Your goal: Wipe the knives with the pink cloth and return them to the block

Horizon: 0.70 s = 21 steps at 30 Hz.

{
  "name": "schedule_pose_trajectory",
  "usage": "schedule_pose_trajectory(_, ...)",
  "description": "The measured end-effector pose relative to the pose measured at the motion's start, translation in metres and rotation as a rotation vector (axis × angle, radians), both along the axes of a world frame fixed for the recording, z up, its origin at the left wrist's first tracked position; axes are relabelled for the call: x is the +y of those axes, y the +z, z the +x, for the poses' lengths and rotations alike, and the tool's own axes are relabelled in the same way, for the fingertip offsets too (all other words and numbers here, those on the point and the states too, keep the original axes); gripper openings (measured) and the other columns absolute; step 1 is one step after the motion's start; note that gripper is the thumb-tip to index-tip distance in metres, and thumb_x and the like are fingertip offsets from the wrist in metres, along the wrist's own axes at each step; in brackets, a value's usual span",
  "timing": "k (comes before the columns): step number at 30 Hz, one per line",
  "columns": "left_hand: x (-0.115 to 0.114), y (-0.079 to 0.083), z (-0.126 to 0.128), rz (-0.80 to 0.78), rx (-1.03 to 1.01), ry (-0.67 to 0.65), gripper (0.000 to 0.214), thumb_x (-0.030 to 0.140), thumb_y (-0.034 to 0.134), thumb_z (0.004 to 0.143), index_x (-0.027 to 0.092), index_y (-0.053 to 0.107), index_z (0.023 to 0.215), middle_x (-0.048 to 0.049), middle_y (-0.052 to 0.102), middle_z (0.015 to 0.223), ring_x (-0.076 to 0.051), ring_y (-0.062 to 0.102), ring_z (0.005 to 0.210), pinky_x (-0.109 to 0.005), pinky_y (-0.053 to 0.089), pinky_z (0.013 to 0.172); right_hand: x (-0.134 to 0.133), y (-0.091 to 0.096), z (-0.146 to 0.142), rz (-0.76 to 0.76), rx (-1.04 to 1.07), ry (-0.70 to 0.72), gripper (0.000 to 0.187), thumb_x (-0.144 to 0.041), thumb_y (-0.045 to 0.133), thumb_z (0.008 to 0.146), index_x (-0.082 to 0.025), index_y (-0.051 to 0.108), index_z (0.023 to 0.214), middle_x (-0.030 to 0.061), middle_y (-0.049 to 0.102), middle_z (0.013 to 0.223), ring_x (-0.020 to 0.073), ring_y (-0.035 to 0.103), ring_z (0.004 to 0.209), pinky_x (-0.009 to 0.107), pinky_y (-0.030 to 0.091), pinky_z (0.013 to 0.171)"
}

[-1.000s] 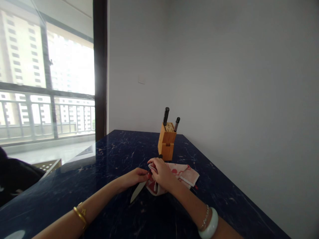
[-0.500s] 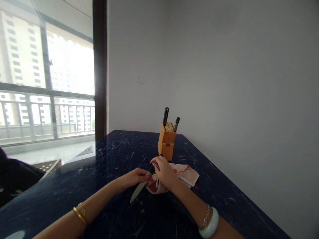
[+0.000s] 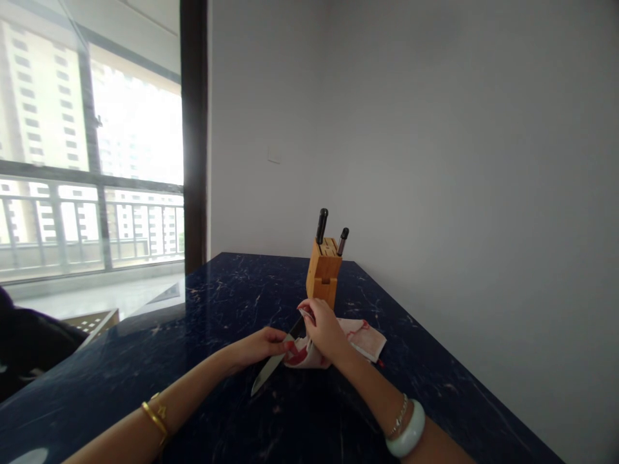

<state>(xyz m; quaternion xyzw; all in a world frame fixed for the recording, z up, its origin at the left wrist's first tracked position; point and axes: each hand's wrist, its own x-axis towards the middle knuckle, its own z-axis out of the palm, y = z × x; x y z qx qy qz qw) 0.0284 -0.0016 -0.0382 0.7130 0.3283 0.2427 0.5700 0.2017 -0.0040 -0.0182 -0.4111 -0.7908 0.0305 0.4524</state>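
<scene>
Your left hand (image 3: 264,343) pins the knife (image 3: 271,369) flat on the bench (image 3: 145,361), its grip closed on the blade near the handle. Your right hand (image 3: 325,332) pinches the red-patterned cloth (image 3: 360,335) around the handle end, near the knife block (image 3: 323,274). Wipe away from the edge, fingers on the spine.

Bright window (image 3: 91,148) glare from the left, edges warped

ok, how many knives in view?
3. Two black-handled knives stand in the wooden knife block: one taller, one shorter. A steel-bladed knife lies between both hands on the counter. Other slots may hide more.
</scene>
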Motion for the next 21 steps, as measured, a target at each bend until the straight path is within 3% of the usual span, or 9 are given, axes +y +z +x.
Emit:
schedule_pose_trajectory(8,-0.001,0.001,0.0,-0.037,0.035,0.033,0.038,0.049,0.057,0.063,0.013,0.062,0.074,0.0,0.059,0.062,-0.009,0.046,0.051,-0.018,0.033,0.049,0.024,-0.007,0.019,0.054,0.155,-0.125,0.026,-0.003,0.037,0.067,-0.019,0.05,0.083,0.0021,0.052,0.082,0.0145,0.047,0.082,0.03,0.037,0.075)
schedule_pose_trajectory(21,-0.001,0.0,-0.002,-0.061,-0.043,-0.012,0.039,0.045,0.055,0.067,0.01,0.062,0.083,-0.0072,0.064,0.082,-0.017,0.055,0.072,-0.026,0.04,0.066,0.004,-0.01,-0.002,-0.085,0.072,-0.015,0.029,-0.004,0.038,0.066,-0.021,0.049,0.087,-0.0007,0.049,0.074,0.0124,0.048,0.071,0.025,0.039,0.066)
